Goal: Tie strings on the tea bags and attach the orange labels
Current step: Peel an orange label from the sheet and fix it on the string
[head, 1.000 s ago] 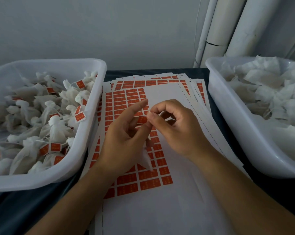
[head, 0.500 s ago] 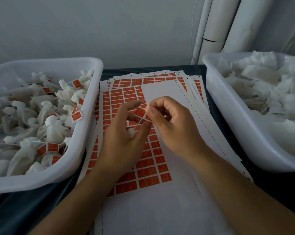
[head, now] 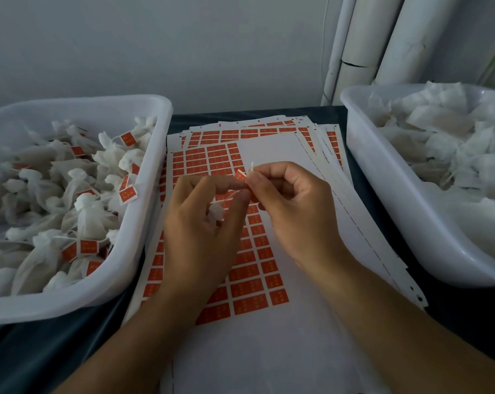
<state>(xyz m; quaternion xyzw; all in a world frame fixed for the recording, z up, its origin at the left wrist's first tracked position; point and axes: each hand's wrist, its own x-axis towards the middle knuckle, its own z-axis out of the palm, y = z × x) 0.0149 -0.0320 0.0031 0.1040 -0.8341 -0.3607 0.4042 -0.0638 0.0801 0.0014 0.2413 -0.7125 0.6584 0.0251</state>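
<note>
I am pinching the orange label (head: 239, 175) in my left grip (head: 209, 211) and the string (head: 252, 167) end in my right grip (head: 290, 200) above the label sheet (head: 283, 237) mid-bench, tea bag (head: 215, 213) dangling under my left fingers, and risking the sticker folding crooked or missing the thin string.

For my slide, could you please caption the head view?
Both hands, left hand and right hand, pinch an orange label onto a tea bag string above label sheets.

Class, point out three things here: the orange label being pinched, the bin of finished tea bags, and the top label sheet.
orange label (head: 240, 175), head view, its upper edge.
left bin (head: 144, 102), head view, far rim.
label sheet (head: 272, 155), head view, bare white part.
</note>
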